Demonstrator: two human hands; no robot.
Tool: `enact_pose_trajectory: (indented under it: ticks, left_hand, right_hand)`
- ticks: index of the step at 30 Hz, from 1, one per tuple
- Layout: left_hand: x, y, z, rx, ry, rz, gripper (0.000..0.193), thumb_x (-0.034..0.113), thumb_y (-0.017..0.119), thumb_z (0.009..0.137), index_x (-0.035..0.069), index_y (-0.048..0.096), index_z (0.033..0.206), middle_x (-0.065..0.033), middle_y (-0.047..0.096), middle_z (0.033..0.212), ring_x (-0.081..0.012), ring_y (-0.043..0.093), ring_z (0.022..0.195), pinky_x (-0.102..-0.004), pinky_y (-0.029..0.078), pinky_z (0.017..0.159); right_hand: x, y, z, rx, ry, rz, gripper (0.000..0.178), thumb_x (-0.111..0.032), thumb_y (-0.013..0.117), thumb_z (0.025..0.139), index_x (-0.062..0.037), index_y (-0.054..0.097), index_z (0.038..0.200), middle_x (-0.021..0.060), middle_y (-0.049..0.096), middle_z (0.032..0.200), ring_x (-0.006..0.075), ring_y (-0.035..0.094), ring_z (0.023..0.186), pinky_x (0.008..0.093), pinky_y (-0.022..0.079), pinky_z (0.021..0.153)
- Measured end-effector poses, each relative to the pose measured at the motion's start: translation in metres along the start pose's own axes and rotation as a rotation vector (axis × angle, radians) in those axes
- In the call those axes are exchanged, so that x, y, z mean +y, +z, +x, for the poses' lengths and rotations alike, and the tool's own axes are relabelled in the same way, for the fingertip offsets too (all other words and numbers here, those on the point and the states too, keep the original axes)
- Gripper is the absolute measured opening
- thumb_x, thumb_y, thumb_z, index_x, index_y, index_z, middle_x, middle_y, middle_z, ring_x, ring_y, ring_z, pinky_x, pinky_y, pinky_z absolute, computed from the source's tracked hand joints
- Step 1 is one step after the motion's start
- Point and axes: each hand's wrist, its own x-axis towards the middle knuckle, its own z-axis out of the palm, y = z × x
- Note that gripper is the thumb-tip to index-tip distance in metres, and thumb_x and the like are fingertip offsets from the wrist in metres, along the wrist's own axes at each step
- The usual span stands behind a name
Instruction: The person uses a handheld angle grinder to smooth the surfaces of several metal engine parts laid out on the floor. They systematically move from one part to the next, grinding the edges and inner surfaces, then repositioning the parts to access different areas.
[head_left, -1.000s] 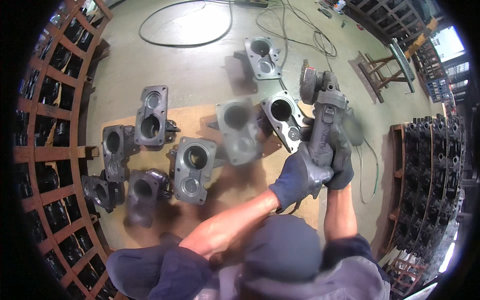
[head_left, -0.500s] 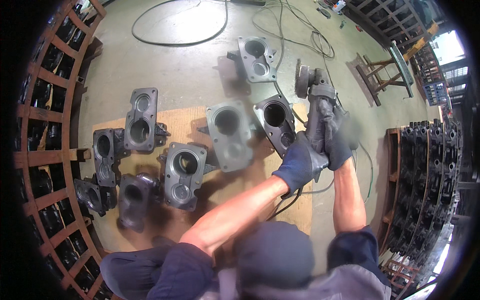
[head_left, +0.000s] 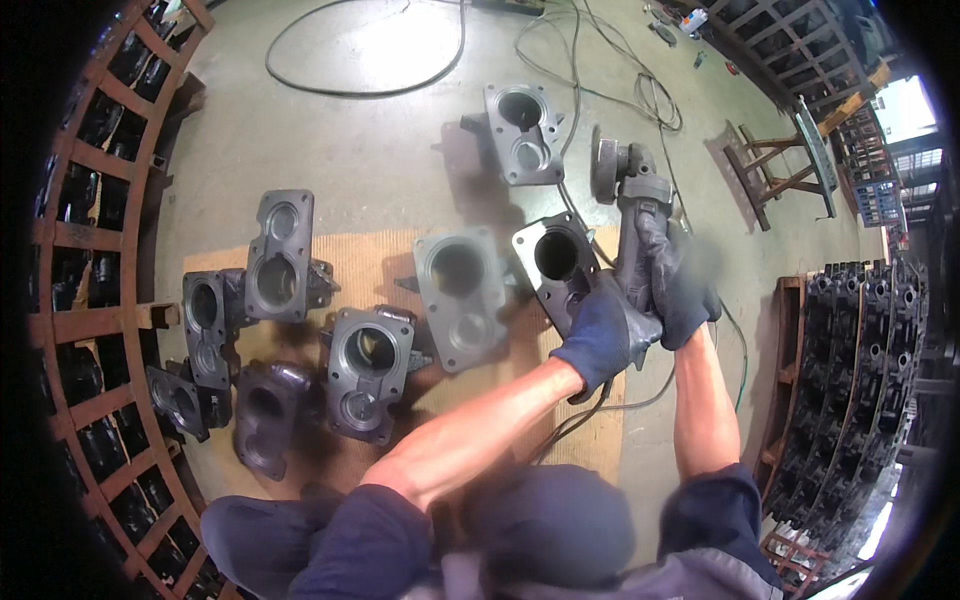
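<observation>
Left hand and right hand, gloved: fingers closed round dark-grey metal angle grinder, right of dark two-bored metal casting. Casting's near end, clear earlier, now partly behind left hand; grinder contact unclear.

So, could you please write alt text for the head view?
A person's gloved left grip and right grip hold a dark grey angle grinder to the right of a grey flanged metal casting. More grey metal castings with round openings sit on a tan ridged sheet and grey floor. A brown slatted rack stands at left.
</observation>
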Motion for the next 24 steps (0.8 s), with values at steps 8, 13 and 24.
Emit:
enact_pose_trajectory:
  ticks: [8, 13, 24]
  left_hand:
    - [-0.005, 0.006, 0.009, -0.053, 0.022, -0.067, 0.063, 0.022, 0.084, 0.075, -0.013, 0.054, 0.118, -0.0213, 0.074, 0.093, -0.0284, 0.074, 0.082, -0.0392, 0.059, 0.073]
    - [0.001, -0.001, -0.006, -0.118, 0.044, -0.541, 0.039, 0.015, 0.079, 0.082, -0.007, 0.063, 0.110, -0.0100, 0.070, 0.086, -0.0161, 0.068, 0.075, -0.0328, 0.057, 0.066]
    - [-0.021, 0.008, 0.004, -0.082, 0.081, -0.457, 0.021, 0.013, 0.075, 0.086, -0.005, 0.070, 0.096, -0.0060, 0.068, 0.076, -0.0125, 0.064, 0.062, -0.0290, 0.052, 0.055]
  right_hand:
    - [-0.001, -0.017, 0.010, -0.153, 0.050, 0.111, 0.062, -0.055, 0.064, 0.101, 0.0034, 0.066, 0.122, 0.0143, 0.071, 0.096, 0.0183, 0.071, 0.079, 0.0343, 0.060, 0.069]
    - [-0.023, -0.002, -0.003, -0.223, 0.133, 0.143, 0.056, -0.044, 0.070, 0.096, 0.0035, 0.063, 0.125, 0.0136, 0.072, 0.095, 0.0197, 0.071, 0.078, 0.0326, 0.059, 0.068]
    - [-0.036, 0.007, 0.011, -0.351, 0.116, -0.046, 0.047, -0.020, 0.078, 0.087, 0.0055, 0.065, 0.124, 0.0110, 0.072, 0.095, 0.0171, 0.070, 0.078, 0.0321, 0.058, 0.070]
